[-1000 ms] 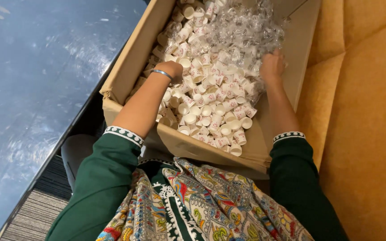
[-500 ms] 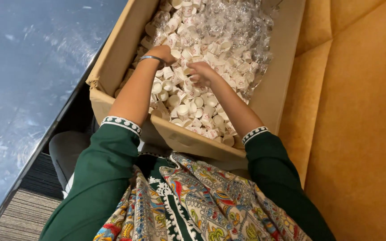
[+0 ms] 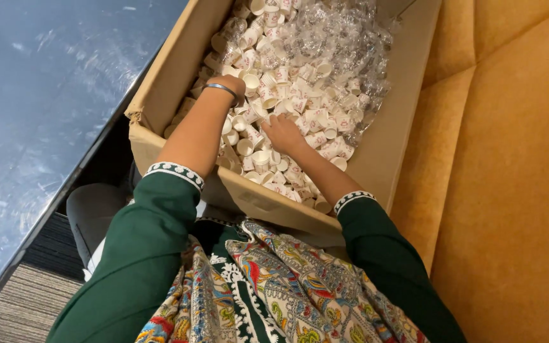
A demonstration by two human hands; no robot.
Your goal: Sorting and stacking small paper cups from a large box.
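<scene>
In the middle of the head view, a large brown cardboard box point(image 3: 179, 70) sits open on the person's lap, its near wall just above a patterned scarf point(image 3: 274, 292). The box is filled with small white paper cups point(image 3: 268, 82), each with a reddish print, lying loose in a heap. At the far right of the heap, many cups are bundled in crinkled clear plastic wrap point(image 3: 344, 38). A bare strip of the box floor shows along the right side.

To the left of the box lies a blue-grey table top point(image 3: 39, 114); to the right stands a mustard-yellow seat point(image 3: 509, 190). Striped grey carpet point(image 3: 14, 305) shows at the near left corner.

The left hand point(image 3: 235, 84), with a metal bangle point(image 3: 222, 87) at the wrist, is pushed down into the cups near the left wall; its fingers are buried, so I cannot tell how far it is open or whether it grips anything. The right hand point(image 3: 284, 133) rests on the cups in the middle of the heap, fingers spread loosely and touching the cups, with nothing clearly gripped. Both arms wear dark green sleeves point(image 3: 147, 235) with white trim.
</scene>
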